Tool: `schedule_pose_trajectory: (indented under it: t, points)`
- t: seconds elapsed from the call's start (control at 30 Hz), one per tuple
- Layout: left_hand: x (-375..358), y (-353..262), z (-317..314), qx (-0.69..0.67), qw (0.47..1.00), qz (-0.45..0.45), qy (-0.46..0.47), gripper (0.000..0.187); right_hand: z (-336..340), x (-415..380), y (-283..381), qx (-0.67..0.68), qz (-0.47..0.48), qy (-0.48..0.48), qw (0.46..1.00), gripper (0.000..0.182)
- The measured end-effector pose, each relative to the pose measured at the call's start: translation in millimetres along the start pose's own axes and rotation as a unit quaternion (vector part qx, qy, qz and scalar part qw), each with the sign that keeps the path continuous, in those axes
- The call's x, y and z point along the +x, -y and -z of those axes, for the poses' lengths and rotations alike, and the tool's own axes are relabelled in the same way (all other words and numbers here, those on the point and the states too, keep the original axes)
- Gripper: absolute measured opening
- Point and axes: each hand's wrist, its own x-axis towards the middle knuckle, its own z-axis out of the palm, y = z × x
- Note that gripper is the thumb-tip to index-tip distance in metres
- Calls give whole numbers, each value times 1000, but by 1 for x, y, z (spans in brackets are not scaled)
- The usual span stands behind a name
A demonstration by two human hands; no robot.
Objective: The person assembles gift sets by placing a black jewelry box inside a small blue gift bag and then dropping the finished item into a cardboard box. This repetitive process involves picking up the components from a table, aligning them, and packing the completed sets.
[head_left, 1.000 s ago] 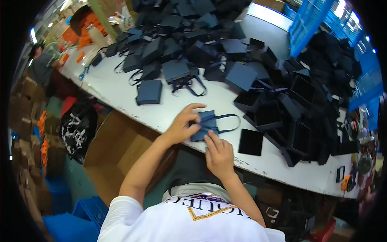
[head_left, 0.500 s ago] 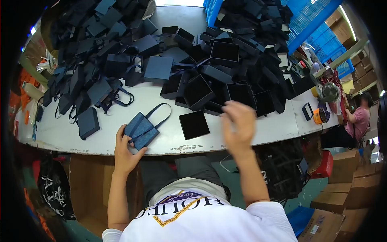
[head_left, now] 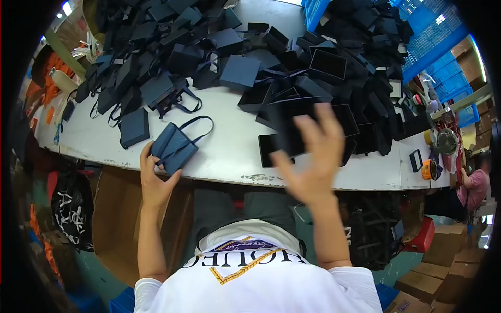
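My left hand (head_left: 156,175) grips a small dark blue box (head_left: 176,150) with a ribbon across it and a ribbon loop standing up from its top. The box is tilted over the white table. My right hand (head_left: 313,161) is smeared by motion, at an open black box half (head_left: 282,122) that is blurred too; its fingers seem to be inside and the thumb at the near wall. Partly behind the thumb, a flat black square piece (head_left: 267,151) lies on the table.
A large heap of dark blue and black boxes (head_left: 240,70) covers the far side of the white table (head_left: 224,161). Blue crates (head_left: 425,31) stand at the back right. An orange tape roll (head_left: 429,169) and a small fan (head_left: 446,140) are at the right, near another person (head_left: 475,185).
The view has shifted, so the table's things appear farther right. My right hand has reached into the heap, and an open box half there has moved with it. My left hand still holds the ribboned box.
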Motion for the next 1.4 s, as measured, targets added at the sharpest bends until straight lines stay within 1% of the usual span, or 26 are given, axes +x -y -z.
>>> schedule_pose_trajectory:
  t: [0.03,0.07,0.1,0.2,0.23,0.3,0.33,0.43,0.47,0.5,0.57,0.67,0.77,0.83,0.87,0.9,0.93,1.0,1.03,1.1,1.13,1.17,1.2,1.27,1.3,1.4]
  points:
    - [-5,8,5,15,1000,13,-5,53,-26,-5,15,34,43,35,998,72]
    - [-11,18,10,26,999,22,-10,52,-52,-16,31,86,46,81,992,74]
    - [-13,26,12,32,999,26,-15,52,-78,-34,41,77,40,133,987,76]
    - [-25,43,8,-2,998,45,-31,50,-128,-63,39,80,-3,193,978,82]
    - [-28,47,6,-19,998,60,-24,50,-131,-68,36,75,-21,200,977,85]
    - [-27,35,1,-31,997,71,-5,50,-101,-57,38,44,-21,188,981,91]
    - [-26,30,-4,-16,998,55,-1,49,-88,-57,36,25,-33,185,982,94]
    - [-19,25,-12,-18,999,51,4,48,-73,-73,14,-75,-108,136,982,73]
    - [-16,17,-13,-32,997,72,6,47,-73,-76,7,-95,-134,128,978,62]
    - [-13,18,-14,-31,997,69,11,47,-78,-84,-1,-100,-159,124,974,58]
    - [-13,23,-15,-25,997,69,21,47,-84,-92,-8,-82,-156,109,978,53]
    - [-12,27,-16,-13,998,66,20,48,-71,-95,-11,8,-130,100,986,48]
    - [-14,35,-19,18,1000,5,0,48,-16,-69,0,51,4,54,997,45]
    - [-13,22,-17,3,999,42,7,48,12,-32,-21,-30,152,-16,988,39]
    - [-11,17,-16,-6,998,59,12,48,31,2,-39,-128,183,8,975,35]
    - [-9,16,-15,-5,997,70,19,47,44,43,-61,-130,171,-18,977,32]
    - [-8,16,-15,-6,996,80,26,47,39,75,-90,-115,178,-149,966,39]
    - [-12,16,-15,-6,997,71,23,47,55,133,-111,-270,72,-76,957,50]
    - [-13,21,-16,-3,999,50,12,47,52,141,-131,-347,78,-37,934,48]
    - [-11,24,-20,-14,999,30,-6,46,36,135,-101,-174,109,22,978,46]
    - [-11,20,-20,-24,999,37,-7,46,18,120,-80,-25,128,48,990,45]
    - [-11,18,-15,-32,999,40,-9,46,-3,100,-66,72,137,144,977,46]
    - [-11,17,-11,-31,998,62,-2,45,-18,80,-51,131,98,245,956,50]
    - [-10,19,-1,-34,994,100,15,44,-55,46,-42,98,181,302,931,62]
    - [-13,24,4,-17,997,76,0,44,-68,33,-38,84,188,336,919,63]
    - [-18,34,15,-1,999,19,-37,42,-99,21,-27,86,166,322,928,56]
